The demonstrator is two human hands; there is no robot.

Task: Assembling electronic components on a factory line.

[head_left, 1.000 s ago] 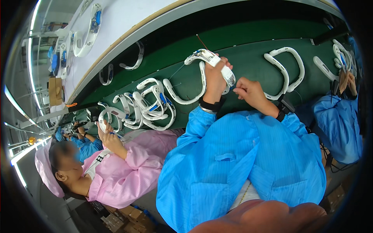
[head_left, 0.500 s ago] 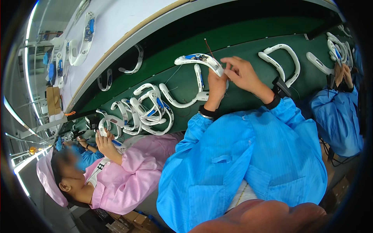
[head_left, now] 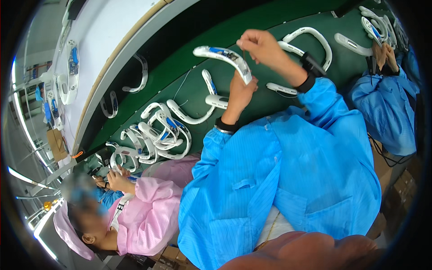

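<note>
My left hand (head_left: 242, 93) is closed round one end of a white curved neckband shell (head_left: 227, 57), raised above the green work surface. The shell's open side shows a blue part and a small circuit board. Just above that held end is my right hand (head_left: 262, 46), its fingertips pinched together on a thin reddish wire (head_left: 244, 54) that runs down to the shell. Below and left of my left wrist lies another white curved piece (head_left: 217, 101) with a blue strip (head_left: 209, 83).
Several white neckbands (head_left: 164, 130) are heaped at the left, before a co-worker in pink (head_left: 153, 193). A white U-shaped band (head_left: 327, 45) lies beyond my right wrist. Another person's hands (head_left: 384, 56) work at far right. A pale raised shelf (head_left: 112, 27) borders the green bench (head_left: 189, 81).
My right hand has moved up and away from the shell's end, closing on the wire. The shell, in my left hand, now tilts more steeply. The whole view has shifted slightly.
</note>
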